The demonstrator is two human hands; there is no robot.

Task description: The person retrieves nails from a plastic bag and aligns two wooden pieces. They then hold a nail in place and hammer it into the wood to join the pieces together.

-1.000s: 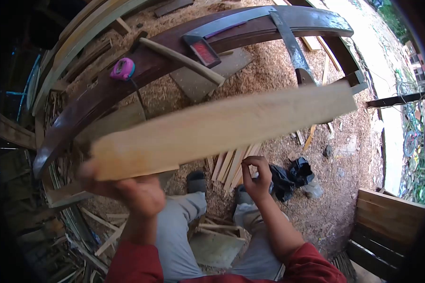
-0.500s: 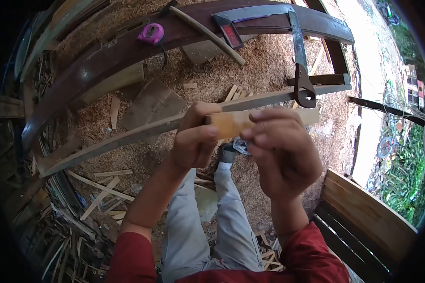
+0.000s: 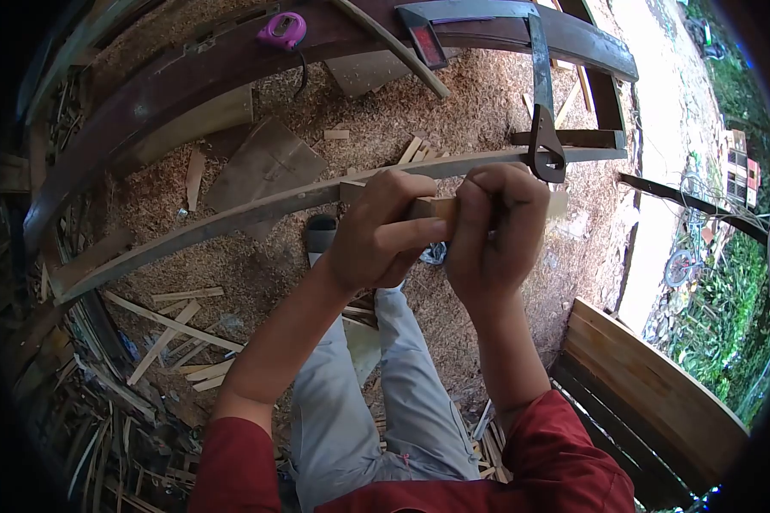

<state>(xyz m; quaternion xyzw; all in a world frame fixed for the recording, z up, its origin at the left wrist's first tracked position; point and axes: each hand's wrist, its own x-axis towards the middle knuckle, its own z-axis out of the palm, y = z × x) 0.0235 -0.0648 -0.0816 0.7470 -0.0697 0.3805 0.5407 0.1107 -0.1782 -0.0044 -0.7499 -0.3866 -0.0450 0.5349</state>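
In front of my body, both hands are closed on a short strip of wood [image 3: 443,208]. My left hand [image 3: 383,229] grips its left part, thumb and fingers wrapped round it. My right hand [image 3: 498,231] is closed on it farther right, its fingers curled. Most of the strip is hidden by the fingers. Just beyond the hands runs a long wooden rail [image 3: 274,205]. A handsaw [image 3: 541,94] with a dark handle rests beyond the right hand, its handle overlapping the rail.
On the dark curved beam [image 3: 171,90] lie a pink tape measure [image 3: 282,31], a try square [image 3: 426,43] and a wooden-handled tool [image 3: 393,47]. Shavings and wood scraps [image 3: 180,329] cover the ground. A plank structure [image 3: 650,376] stands at right.
My hands have come closer together on the wood strip. The right fingers, loosely touching it before, are now curled tightly round it. The view has shifted slightly, and another foot shows.
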